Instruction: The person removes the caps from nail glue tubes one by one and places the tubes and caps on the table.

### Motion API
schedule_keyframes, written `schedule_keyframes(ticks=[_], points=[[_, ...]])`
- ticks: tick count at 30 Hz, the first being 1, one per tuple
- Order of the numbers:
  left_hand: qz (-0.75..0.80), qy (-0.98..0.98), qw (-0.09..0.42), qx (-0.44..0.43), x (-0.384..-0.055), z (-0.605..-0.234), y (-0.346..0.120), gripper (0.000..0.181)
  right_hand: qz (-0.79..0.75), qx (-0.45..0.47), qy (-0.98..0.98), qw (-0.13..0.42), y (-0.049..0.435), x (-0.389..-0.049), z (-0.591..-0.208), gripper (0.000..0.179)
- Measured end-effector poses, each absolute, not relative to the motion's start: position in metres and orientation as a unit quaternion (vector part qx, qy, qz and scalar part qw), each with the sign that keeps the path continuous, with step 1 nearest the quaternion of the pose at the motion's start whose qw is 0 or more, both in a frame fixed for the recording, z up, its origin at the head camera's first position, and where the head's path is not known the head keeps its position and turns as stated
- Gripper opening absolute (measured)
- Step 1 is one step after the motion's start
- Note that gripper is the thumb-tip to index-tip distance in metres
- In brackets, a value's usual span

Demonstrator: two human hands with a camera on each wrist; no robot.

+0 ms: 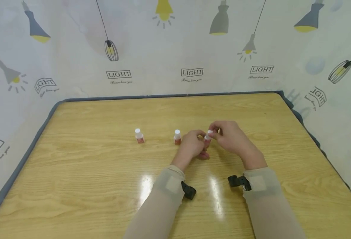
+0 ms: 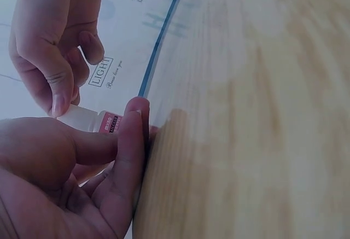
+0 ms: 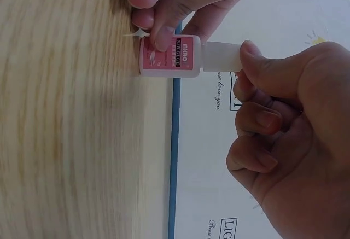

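From my end: both hands on one white-capped MXBO nail glue bottle (image 3: 188, 64), right of centre on the wood-grain table (image 1: 89, 186), upright, base down at the tabletop; can't tell if it fully touches.

Left hand (image 1: 191, 144) comes in from the left, low, wrist bent toward the bottle. Its digits are closed to a narrow pinch around the body; in the right wrist view one fingertip lies across the pink label. Its lower fingers are bent close to the wood.

Right hand (image 1: 230, 136) sits higher, reaching in from the right, back of the hand up. Thumb and index finger pinch the white cap (image 3: 221, 57), gap just the cap's width; the remaining fingers curl loosely toward the palm, off the bottle. Cap is on the neck.

Forearms angle inward, beige sleeves (image 1: 151, 212) to the wrists, a black strap (image 1: 189, 191) at the left cuff, another at the right.

Two similar bottles stand upright to the left: the middle bottle (image 1: 177, 137) just beside my left hand, the far-left bottle (image 1: 139, 136) well apart. Behind, a lamp-print backdrop (image 1: 151, 63) meets the table's dark blue edge.
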State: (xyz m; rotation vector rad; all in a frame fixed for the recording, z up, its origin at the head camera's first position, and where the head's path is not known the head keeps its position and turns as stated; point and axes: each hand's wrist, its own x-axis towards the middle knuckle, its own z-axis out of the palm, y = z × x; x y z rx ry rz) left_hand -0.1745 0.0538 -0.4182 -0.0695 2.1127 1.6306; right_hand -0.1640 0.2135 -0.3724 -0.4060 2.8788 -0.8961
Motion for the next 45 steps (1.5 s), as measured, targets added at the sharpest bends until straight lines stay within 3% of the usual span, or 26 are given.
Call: schedule_keyframes(ticks=[26,38,45], points=[[0.572,0.786,0.234,-0.019,-0.178,-0.417,0.054,0.041,-0.274,-0.222,0.935,0.049,0.229,-0.176,-0.372,0.016],[0.574,0.777,0.256,-0.021,-0.179,-0.417,0.056,0.029,-0.265,-0.194,0.944,0.037,0.225,-0.171,-0.371,0.016],[0.572,0.778,0.259,-0.018,-0.18,-0.418,0.052,0.028,-0.253,-0.223,0.941,0.026,0.225,-0.172,-0.374,0.015]])
